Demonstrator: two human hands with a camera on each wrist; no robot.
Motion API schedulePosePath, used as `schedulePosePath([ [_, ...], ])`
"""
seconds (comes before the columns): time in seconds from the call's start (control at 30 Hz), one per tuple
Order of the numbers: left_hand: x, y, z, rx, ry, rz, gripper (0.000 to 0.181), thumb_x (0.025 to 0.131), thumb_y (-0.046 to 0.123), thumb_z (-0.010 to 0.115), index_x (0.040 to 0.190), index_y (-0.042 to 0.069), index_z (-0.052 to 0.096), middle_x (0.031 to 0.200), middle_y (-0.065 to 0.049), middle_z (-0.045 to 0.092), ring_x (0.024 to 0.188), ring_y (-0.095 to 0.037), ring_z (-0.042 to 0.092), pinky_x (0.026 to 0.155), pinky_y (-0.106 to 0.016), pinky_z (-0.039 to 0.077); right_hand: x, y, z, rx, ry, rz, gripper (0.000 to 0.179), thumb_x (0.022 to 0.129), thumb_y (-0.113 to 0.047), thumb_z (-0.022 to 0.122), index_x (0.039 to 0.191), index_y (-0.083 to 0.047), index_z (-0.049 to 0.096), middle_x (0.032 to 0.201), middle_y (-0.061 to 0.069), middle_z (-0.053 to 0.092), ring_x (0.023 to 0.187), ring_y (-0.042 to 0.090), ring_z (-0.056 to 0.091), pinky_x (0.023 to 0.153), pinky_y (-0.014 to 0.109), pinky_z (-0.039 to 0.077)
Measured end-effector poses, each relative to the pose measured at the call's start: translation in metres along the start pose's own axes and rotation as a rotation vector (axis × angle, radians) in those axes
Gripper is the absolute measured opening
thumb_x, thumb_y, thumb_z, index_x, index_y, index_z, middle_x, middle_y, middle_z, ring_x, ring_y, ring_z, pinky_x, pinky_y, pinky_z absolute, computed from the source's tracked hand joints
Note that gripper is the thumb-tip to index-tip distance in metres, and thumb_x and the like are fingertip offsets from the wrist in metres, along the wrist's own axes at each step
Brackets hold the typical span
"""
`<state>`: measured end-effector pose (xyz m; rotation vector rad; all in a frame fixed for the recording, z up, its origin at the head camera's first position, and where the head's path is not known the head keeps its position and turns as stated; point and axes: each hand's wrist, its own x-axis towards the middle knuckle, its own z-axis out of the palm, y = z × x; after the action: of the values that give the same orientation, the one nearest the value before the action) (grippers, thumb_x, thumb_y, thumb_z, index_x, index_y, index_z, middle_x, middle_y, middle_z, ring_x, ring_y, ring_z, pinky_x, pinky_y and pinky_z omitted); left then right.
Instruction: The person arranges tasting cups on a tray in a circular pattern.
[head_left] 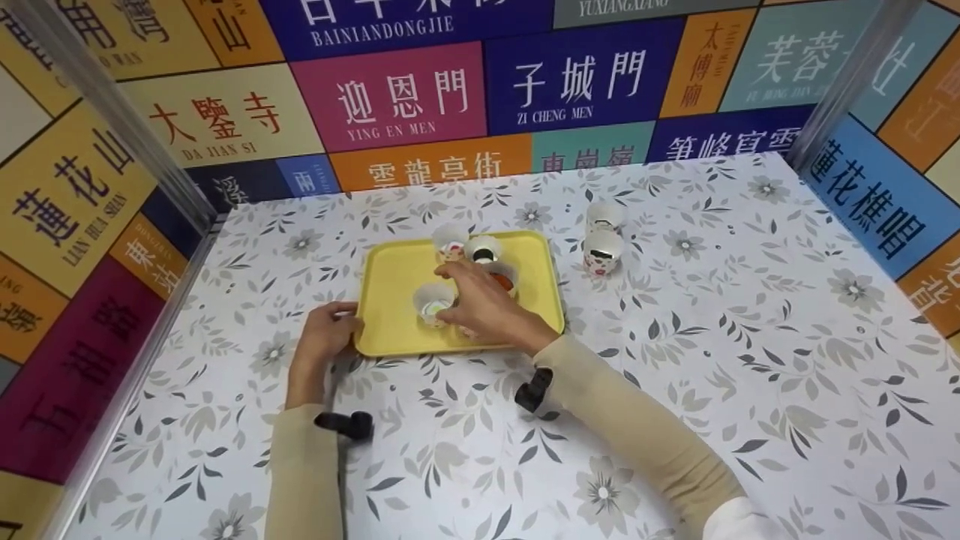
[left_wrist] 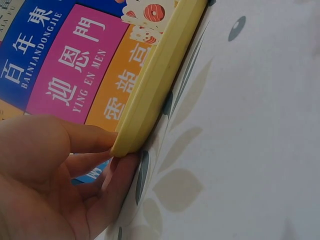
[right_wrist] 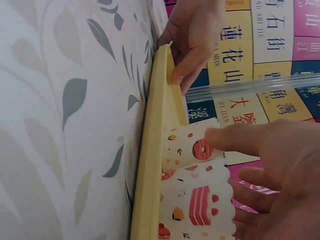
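Observation:
My left hand (head_left: 330, 334) pinches the left edge of a yellow tray (head_left: 386, 270), thumb above and fingers below in the left wrist view. My right hand (head_left: 484, 300) reaches over the tray's near half. Its thumb is at the near-left paper cup (head_left: 426, 315), and its other fingers are spread apart beyond it. Pink donuts and cake slices are printed on the cups. Farther back on the tray stand a cup with red and white bits (head_left: 450, 244) and one with dark contents (head_left: 484, 247). A cup with orange-red contents (head_left: 504, 277) and another near cup (right_wrist: 197, 202) are partly hidden.
Two more printed cups, a near one (head_left: 602, 259) and a far one (head_left: 604, 216), stand right of the tray on the floral tablecloth (head_left: 675, 360). Panels with large characters (head_left: 405, 97) wall the back and sides.

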<state>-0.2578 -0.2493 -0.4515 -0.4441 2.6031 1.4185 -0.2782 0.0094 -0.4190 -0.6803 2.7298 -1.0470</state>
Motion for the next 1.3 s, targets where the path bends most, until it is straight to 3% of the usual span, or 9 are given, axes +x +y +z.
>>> schedulePosePath([
  [0.13, 0.001, -0.001, 0.000, 0.000, 0.004, -0.007, 0.045, 0.095, 0.012, 0.053, 0.138, 0.000, 0.057, 0.129, -0.025, 0.062, 0.089, -0.018, 0.065, 0.069, -0.021, 0.052, -0.002, 0.004, -0.007, 0.071, 0.040, -0.004, 0.069, 0.083, -0.023, 0.083, 0.143, -0.010, 0.051, 0.143, 0.006, 0.051, 0.109, 0.023, 0.066, 0.105, 0.037, 0.047],
  [0.37, 0.001, -0.004, 0.000, -0.001, 0.014, -0.002, 0.046, 0.093, 0.009, 0.054, 0.138, -0.002, 0.057, 0.128, -0.028, 0.062, 0.086, -0.019, 0.066, 0.067, -0.023, 0.053, -0.003, 0.011, -0.008, 0.024, 0.033, -0.036, 0.060, 0.089, -0.021, 0.076, 0.142, -0.009, 0.051, 0.139, 0.009, 0.057, 0.129, 0.026, 0.056, 0.122, 0.045, 0.025],
  [0.47, 0.000, -0.004, 0.001, 0.007, 0.020, -0.004, 0.046, 0.093, 0.009, 0.055, 0.137, -0.002, 0.058, 0.127, -0.027, 0.063, 0.087, -0.018, 0.065, 0.068, -0.023, 0.052, -0.004, 0.011, -0.007, 0.091, -0.027, -0.025, 0.063, 0.089, -0.012, 0.074, 0.145, -0.005, 0.047, 0.141, 0.013, 0.054, 0.119, 0.024, 0.065, 0.114, 0.037, 0.040],
  [0.57, 0.000, -0.002, 0.001, -0.003, 0.013, -0.009, 0.046, 0.093, 0.009, 0.055, 0.138, -0.002, 0.057, 0.128, -0.027, 0.063, 0.088, -0.019, 0.065, 0.068, -0.023, 0.053, -0.005, 0.010, -0.008, 0.150, -0.055, -0.006, 0.061, 0.090, -0.009, 0.073, 0.145, -0.004, 0.046, 0.141, 0.015, 0.053, 0.109, 0.023, 0.071, 0.094, 0.028, 0.055],
  [0.67, 0.000, -0.001, 0.001, -0.004, 0.009, -0.008, 0.046, 0.093, 0.010, 0.054, 0.138, -0.001, 0.057, 0.129, -0.026, 0.062, 0.088, -0.019, 0.065, 0.068, -0.023, 0.053, -0.006, 0.010, -0.009, 0.167, -0.060, -0.001, 0.058, 0.092, -0.011, 0.070, 0.145, -0.004, 0.046, 0.139, 0.014, 0.054, 0.111, 0.022, 0.070, 0.088, 0.026, 0.057],
  [0.73, 0.000, 0.000, 0.001, -0.005, 0.009, -0.008, 0.046, 0.093, 0.010, 0.055, 0.138, -0.001, 0.057, 0.128, -0.026, 0.062, 0.087, -0.018, 0.065, 0.068, -0.023, 0.052, -0.007, 0.011, -0.012, 0.146, -0.045, -0.007, 0.056, 0.093, -0.014, 0.069, 0.144, -0.006, 0.048, 0.138, 0.012, 0.056, 0.114, 0.023, 0.068, 0.096, 0.029, 0.054],
  [0.83, 0.000, 0.001, 0.001, -0.004, 0.000, -0.011, 0.047, 0.093, 0.010, 0.055, 0.138, -0.001, 0.057, 0.128, -0.026, 0.062, 0.086, -0.017, 0.064, 0.067, -0.022, 0.052, -0.009, 0.013, -0.017, 0.116, 0.013, -0.032, 0.053, 0.094, -0.016, 0.068, 0.143, -0.006, 0.051, 0.133, 0.011, 0.060, 0.118, 0.026, 0.063, 0.103, 0.037, 0.049],
  [1.03, 0.001, 0.000, 0.000, -0.010, -0.008, -0.024, 0.047, 0.094, 0.010, 0.054, 0.139, 0.000, 0.056, 0.127, -0.025, 0.061, 0.085, -0.016, 0.064, 0.067, -0.022, 0.053, -0.015, 0.021, -0.031, 0.170, 0.218, -0.130, 0.036, 0.096, -0.010, 0.063, 0.131, -0.005, 0.061, 0.124, 0.013, 0.064, 0.103, 0.028, 0.065, 0.091, 0.037, 0.056],
  [1.3, -0.002, 0.002, 0.001, -0.026, -0.006, -0.001, 0.046, 0.094, 0.010, 0.053, 0.139, -0.002, 0.056, 0.124, -0.026, 0.063, 0.076, -0.012, 0.062, 0.063, -0.021, 0.051, -0.026, 0.036, -0.047, 0.115, 0.452, -0.217, 0.027, 0.093, -0.011, 0.068, 0.120, -0.004, 0.067, 0.117, 0.013, 0.067, 0.117, 0.030, 0.061, 0.104, 0.044, 0.048],
])
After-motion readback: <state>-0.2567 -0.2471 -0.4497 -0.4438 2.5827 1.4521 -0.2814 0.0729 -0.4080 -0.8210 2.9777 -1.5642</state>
